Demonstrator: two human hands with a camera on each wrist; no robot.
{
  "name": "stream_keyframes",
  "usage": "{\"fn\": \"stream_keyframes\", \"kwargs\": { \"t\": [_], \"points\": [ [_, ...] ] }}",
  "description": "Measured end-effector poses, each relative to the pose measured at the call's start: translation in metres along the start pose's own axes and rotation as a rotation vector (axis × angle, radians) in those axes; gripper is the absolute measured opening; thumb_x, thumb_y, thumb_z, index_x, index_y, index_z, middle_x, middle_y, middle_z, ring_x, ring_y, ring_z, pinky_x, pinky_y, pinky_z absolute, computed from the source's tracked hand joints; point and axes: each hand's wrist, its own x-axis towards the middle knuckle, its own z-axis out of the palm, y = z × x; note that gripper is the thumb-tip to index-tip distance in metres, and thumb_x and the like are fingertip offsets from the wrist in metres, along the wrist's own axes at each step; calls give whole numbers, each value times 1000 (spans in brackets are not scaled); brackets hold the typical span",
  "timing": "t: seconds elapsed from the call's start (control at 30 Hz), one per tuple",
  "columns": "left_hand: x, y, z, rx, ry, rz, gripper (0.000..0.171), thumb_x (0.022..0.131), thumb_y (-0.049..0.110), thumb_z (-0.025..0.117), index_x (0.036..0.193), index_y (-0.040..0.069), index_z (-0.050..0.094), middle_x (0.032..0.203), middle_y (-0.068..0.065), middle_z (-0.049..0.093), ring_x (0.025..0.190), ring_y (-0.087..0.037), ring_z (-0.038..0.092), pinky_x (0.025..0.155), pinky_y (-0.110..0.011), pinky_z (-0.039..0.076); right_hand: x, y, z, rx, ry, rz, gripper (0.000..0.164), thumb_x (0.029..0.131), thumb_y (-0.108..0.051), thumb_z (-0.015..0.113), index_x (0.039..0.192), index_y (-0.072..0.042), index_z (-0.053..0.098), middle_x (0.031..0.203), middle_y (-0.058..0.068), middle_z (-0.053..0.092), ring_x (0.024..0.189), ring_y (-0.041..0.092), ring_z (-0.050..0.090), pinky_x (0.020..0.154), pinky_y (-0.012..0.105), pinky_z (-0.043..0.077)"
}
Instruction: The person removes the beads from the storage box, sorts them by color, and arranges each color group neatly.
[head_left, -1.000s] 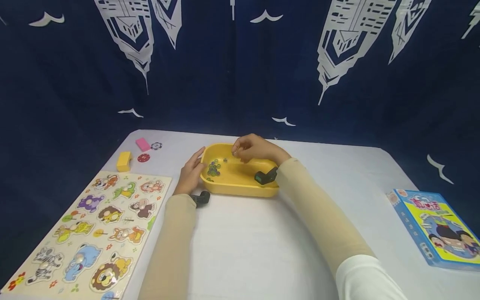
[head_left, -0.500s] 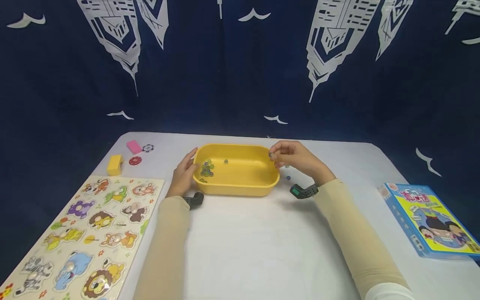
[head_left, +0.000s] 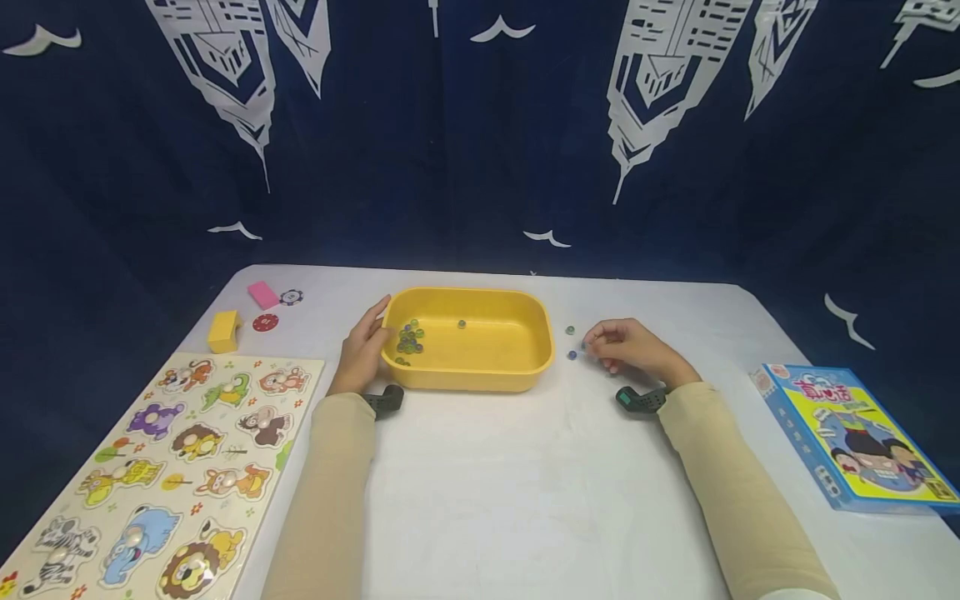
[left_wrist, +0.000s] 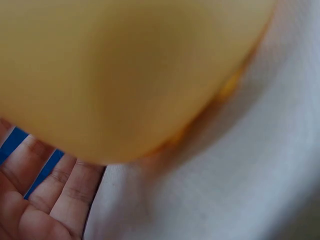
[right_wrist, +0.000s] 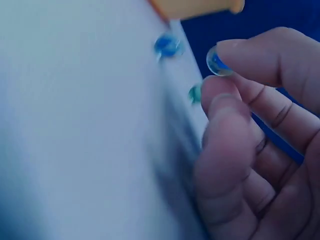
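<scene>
A yellow plastic tub (head_left: 480,380) stands on the white table, with several glass marbles (head_left: 408,340) bunched at its left end and a lone marble (head_left: 462,324) toward its middle. My left hand (head_left: 362,350) holds the tub's left end, thumb at the rim and fingers along the outside; in the left wrist view those fingers (left_wrist: 75,190) show beside the blurred tub wall. Right of the tub, my right hand (head_left: 633,350) pinches a clear marble with blue inside (right_wrist: 218,62) between thumb and fingertip. Near its fingertips lie a blue marble (head_left: 572,355) and a greenish marble (head_left: 570,330).
An animal knob puzzle board (head_left: 187,467) covers the table's left side. Behind it are a yellow block (head_left: 224,332), a pink block (head_left: 263,294), a red chip (head_left: 266,322) and a black-and-white chip (head_left: 291,297). A blue-and-yellow box (head_left: 862,437) lies at the right edge.
My right hand has moved from over the tub to the table on its right, the marble still pinched. The two marbles there have come into view. My left hand stays at the tub.
</scene>
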Motion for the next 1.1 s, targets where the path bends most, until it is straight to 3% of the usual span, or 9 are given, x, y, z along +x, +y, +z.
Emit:
{"fn": "stream_keyframes", "kwargs": {
  "t": [0.5,0.77,0.9,1.1],
  "points": [
    [0,0,1,4,4,-19,61,97,27,44,156,34,32,150,-10,49,141,-30,41,119,-52,22,-3,12,4,-57,33,41,33,88,-13,74,113,6,68,78,4,58,61,10,49,56,19,48],
    [1,-1,1,-5,10,-20,61,97,25,43,156,32,32,150,-11,49,141,-31,42,119,-51,24,-1,12,4,-19,45,37,37,89,-15,72,121,2,64,81,6,59,64,13,52,57,22,51],
    [1,0,2,-10,10,-9,61,97,24,43,157,29,31,150,-12,49,139,-31,44,118,-51,27,-2,-1,3,-12,87,23,41,92,-17,70,129,-2,60,79,8,61,60,15,53,55,25,51],
    [1,-1,2,1,15,5,62,97,24,42,157,27,31,150,-12,49,139,-32,44,118,-52,28,3,-42,8,-11,110,-84,40,93,-17,67,129,-2,59,84,16,64,63,18,55,62,28,52]
  ]
}}
